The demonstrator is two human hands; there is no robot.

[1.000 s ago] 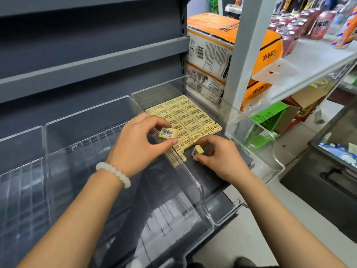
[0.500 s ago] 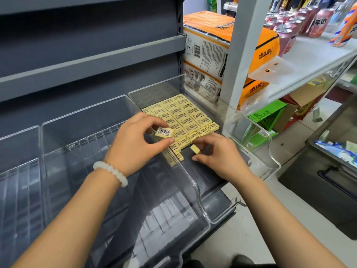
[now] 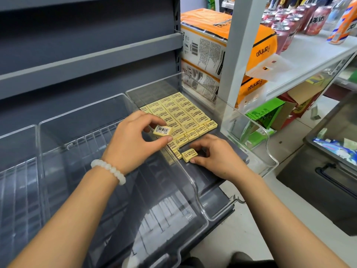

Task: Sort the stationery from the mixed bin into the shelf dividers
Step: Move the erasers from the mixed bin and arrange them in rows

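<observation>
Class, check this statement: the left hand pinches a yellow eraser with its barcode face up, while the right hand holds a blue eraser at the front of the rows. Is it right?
One error: the eraser that the right hand holds is yellow, not blue, as the head view shows. The left hand does pinch the barcode-up yellow eraser.

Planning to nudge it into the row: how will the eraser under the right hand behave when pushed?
The eraser is a small flat block lying on its broad face, so it should slide rather than roll or tip. It looks stiff and light; the left hand lifts a similar one with a fingertip grip. It may catch on the row of erasers.
</observation>
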